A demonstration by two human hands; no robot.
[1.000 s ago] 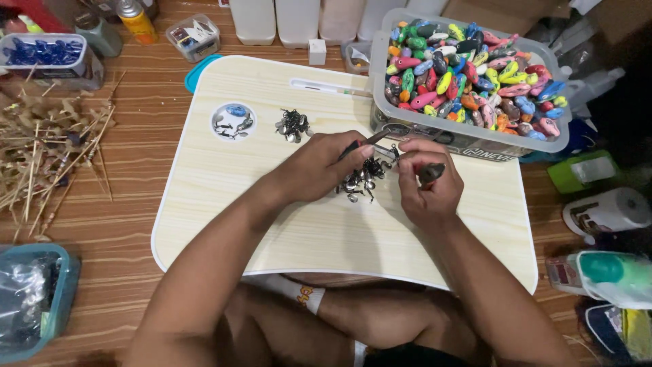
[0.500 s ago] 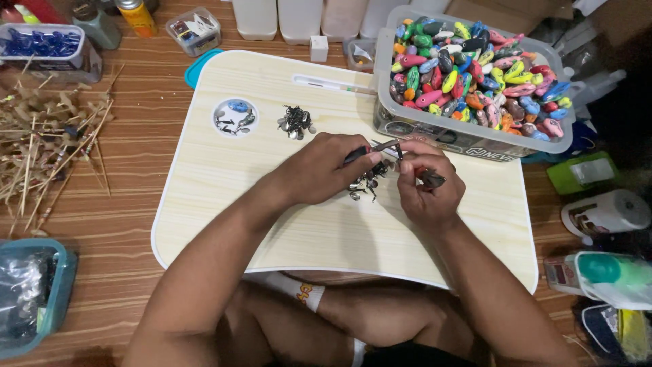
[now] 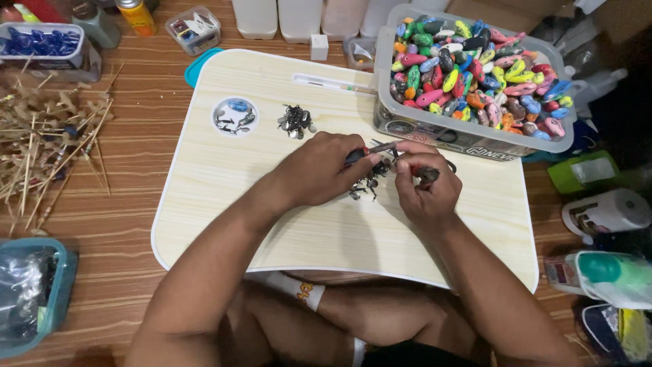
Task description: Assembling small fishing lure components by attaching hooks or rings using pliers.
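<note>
Both hands work over a pale wooden lap tray (image 3: 224,197). My left hand (image 3: 319,170) grips small pliers (image 3: 382,147) whose metal tips point right toward my right hand (image 3: 422,183). The right hand pinches a small dark fishing lure (image 3: 428,177) between thumb and fingers. Just below the hands lies a little heap of dark hooks and rings (image 3: 367,185). A second small heap of metal parts (image 3: 295,121) sits farther up the tray.
A grey bin of colourful lures (image 3: 475,68) stands at the tray's back right. A round recess (image 3: 234,117) holds a few bits. Straw-like sticks (image 3: 47,143) lie left; small boxes and bottles line the back, more containers at right and lower left.
The hands have stayed in the same place on the tray, with only small finger and plier movements. The camera view has shifted slightly.
</note>
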